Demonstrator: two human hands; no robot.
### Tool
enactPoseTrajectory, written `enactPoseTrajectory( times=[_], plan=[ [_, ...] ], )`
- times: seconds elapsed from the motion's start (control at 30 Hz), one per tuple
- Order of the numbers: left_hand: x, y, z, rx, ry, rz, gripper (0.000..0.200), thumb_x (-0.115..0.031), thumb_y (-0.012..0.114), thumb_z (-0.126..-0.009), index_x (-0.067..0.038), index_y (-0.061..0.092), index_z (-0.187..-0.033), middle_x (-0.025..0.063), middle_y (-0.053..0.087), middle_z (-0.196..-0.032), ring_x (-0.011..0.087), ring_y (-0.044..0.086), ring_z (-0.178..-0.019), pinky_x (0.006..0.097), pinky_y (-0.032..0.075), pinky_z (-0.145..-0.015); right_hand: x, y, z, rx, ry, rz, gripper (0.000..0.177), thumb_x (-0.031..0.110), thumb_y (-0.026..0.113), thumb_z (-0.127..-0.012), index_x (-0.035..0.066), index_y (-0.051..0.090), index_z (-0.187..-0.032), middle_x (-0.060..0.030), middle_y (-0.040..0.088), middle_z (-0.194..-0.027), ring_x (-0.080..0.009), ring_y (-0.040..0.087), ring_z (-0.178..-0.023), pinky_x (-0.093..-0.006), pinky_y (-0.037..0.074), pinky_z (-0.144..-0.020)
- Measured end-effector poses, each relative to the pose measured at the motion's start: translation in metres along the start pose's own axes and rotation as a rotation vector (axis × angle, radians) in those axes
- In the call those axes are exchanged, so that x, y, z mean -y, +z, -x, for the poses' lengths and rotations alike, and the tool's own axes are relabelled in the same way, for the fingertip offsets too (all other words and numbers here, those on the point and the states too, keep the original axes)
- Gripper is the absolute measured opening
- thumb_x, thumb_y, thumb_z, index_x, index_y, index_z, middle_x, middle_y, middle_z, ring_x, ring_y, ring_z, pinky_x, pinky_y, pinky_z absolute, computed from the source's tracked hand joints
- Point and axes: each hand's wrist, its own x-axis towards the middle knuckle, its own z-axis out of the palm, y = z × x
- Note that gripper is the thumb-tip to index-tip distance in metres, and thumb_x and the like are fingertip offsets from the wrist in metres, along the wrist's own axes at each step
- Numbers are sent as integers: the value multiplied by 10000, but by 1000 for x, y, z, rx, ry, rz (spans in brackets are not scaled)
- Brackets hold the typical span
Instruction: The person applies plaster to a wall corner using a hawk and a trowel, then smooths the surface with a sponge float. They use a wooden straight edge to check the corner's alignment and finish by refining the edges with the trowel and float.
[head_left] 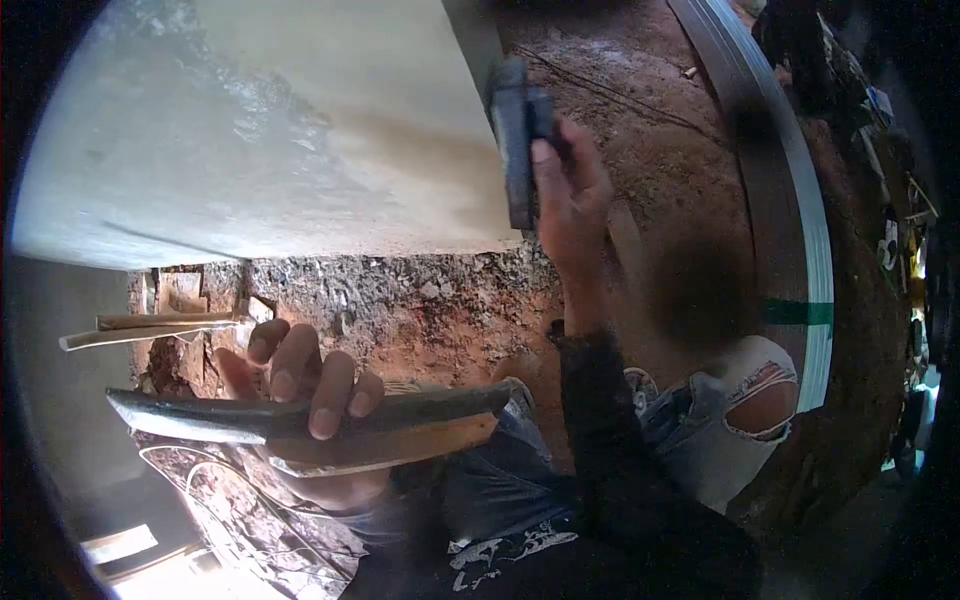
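Note:
My right hand (575, 195) is closed around the handle of a dark plastering float (515, 145), slightly blurred. The float's long face lies right along the edge of the smooth grey plastered wall (400, 110). Lower and to the left, my left hand (315, 375) curls its fingers over the edge of a long wooden board (390, 445). Grey, mortar-like material covers the board's upper side, and it tapers toward the left tip. The left palm and thumb are partly hidden behind the board.
Rough rubble and reddish soil (420, 320) run along the wall's base. Two wooden handles (150, 330) stick out at the left. Pale cables (210, 475) loop below the board. Long metal profiles (790, 200) with a green band stand at the right. My knees in torn jeans (720, 420) are close by.

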Motion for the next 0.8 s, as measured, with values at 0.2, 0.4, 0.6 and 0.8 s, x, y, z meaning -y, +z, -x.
enactPoseTrajectory(
  times=[0.2, 0.4, 0.6, 0.8],
  plan=[
    [1, 10, 7, -18, 28, -2, 347, -414, 286, -1060, -105, 443, -1038, 27, 478, -819, 173, 502, -625, 398, 438, -703, -155, -62, 68, -213, 323, 328, 371, 223, 619, -951, -33, 534, -1207, -141, 594, -1105, -211, 570, -993, -321, 455, -863],
    [-1, 15, 9, -68, 23, -10, 324, -384, 289, -1059, -112, 463, -1034, 21, 499, -787, 177, 543, -563, 401, 456, -638, -104, -7, 150, -355, 89, 356, 406, 162, 665, -915, 0, 470, -1233, -141, 517, -1164, -229, 517, -1041, -366, 432, -889],
    [-16, 13, 20, -70, -14, -20, 310, -373, 295, -1055, -111, 459, -1029, 45, 546, -835, 190, 552, -572, 403, 455, -642, -94, 35, 136, -329, -113, 386, 402, 129, 726, -860, 32, 483, -1166, -126, 483, -1170, -244, 484, -1046, -397, 418, -881],
    [-21, 14, 23, -88, 8, -34, 274, -342, 304, -1054, -112, 445, -1004, 32, 519, -815, 179, 533, -560, 398, 425, -648, -118, 54, 139, 75, -362, 740, 395, 186, 766, -815, 44, 513, -1084, -128, 526, -1099, -258, 524, -1018, -402, 429, -843]
  ],
)
